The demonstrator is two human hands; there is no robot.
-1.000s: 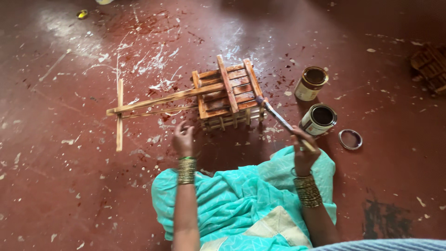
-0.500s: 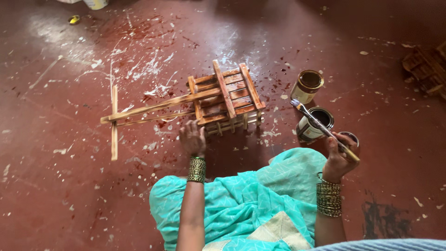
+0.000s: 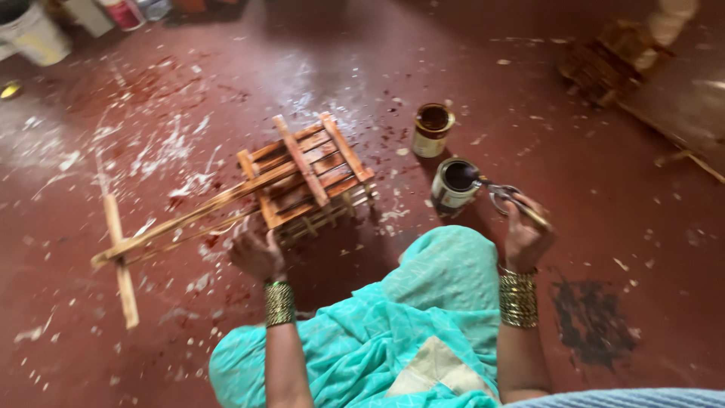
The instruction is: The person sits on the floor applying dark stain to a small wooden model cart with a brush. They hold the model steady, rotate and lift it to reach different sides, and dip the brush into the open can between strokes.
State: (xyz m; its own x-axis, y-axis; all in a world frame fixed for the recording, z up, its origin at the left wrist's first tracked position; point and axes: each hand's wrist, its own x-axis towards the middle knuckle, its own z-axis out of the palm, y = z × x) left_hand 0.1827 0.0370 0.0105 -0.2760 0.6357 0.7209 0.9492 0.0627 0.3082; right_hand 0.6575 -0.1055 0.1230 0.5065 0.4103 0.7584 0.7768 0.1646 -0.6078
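Dark red floor [image 3: 226, 68], streaked with white and spattered with paint flecks. At centre, a slatted wooden cart frame [image 3: 306, 177], its long pole [image 3: 181, 219] reaching left to a crossbar [image 3: 121, 261]. Just right of the frame, two open paint tins [image 3: 433, 130] [image 3: 455, 185] beside a loose lid ring [image 3: 502, 198]; far beyond, pale buckets [image 3: 34, 34].

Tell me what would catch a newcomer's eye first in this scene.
Probably the slatted wooden frame with its long pole, lying mid-floor on the paint-spattered red floor, with the left hand at its near edge. Next, the right hand holding a brush whose tip is in an open tin of dark paint, a second tin just beyond. The teal cloth fills the foreground.
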